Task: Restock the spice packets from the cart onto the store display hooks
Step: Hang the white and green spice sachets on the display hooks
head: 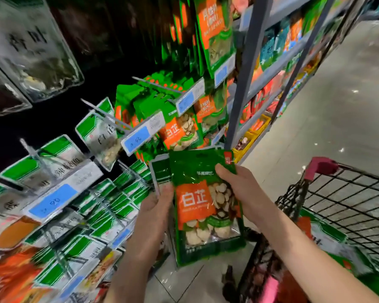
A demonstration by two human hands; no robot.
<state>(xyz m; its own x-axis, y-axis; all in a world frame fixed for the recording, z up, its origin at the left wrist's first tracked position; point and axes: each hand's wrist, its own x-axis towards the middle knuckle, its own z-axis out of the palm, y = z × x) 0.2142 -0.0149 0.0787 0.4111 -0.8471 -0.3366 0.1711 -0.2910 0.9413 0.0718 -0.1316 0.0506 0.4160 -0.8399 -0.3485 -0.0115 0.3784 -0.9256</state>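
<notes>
I hold a small stack of spice packets in front of me. The front packet (206, 206) is green with an orange label and sliced white root showing through. My left hand (153, 215) grips the stack's left edge, thumb on the front. My right hand (234, 186) holds the front packet's right edge near the top, thumb across its face. Another packet (160, 171) peeks out behind on the left. Matching green-and-orange packets (179, 132) hang on a display hook (155, 85) just above. The black wire cart (341, 197) stands at the right.
Hooks with blue price tags (136, 137) jut out from the dark display at the left, loaded with green-and-white packets (53, 158). A grey shelving upright (243, 73) stands right of the hooks. More packets lie in the cart (324, 237). Light floor (348, 95) stretches away on the right.
</notes>
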